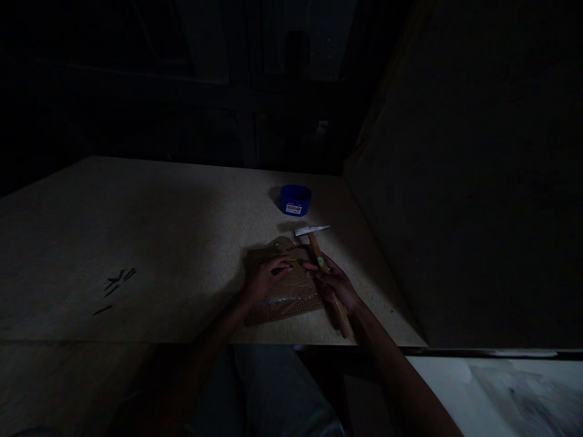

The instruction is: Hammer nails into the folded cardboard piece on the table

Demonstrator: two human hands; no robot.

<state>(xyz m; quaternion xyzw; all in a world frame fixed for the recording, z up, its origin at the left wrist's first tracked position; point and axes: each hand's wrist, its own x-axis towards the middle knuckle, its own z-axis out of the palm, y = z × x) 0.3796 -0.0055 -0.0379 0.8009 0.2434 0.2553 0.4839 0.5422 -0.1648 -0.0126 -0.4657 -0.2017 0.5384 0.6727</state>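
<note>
A brown board (291,291) with rows of small dots or holes lies near the table's front edge. My left hand (266,276) rests flat on the board, fingers stretched toward the right. My right hand (334,285) lies over the wooden handle of a hammer (319,252), fingers curled round it, fingertips meeting the board's right edge. The hammer's metal head (311,230) points away from me, just past the board. The light is dim and small details are hard to make out.
A blue tub (296,199) with a white label stands beyond the hammer. Several dark thin pieces (119,280) lie at the left of the chipboard table (159,243). A tall board (455,212) stands along the right side. A pale surface (501,388) lies lower right.
</note>
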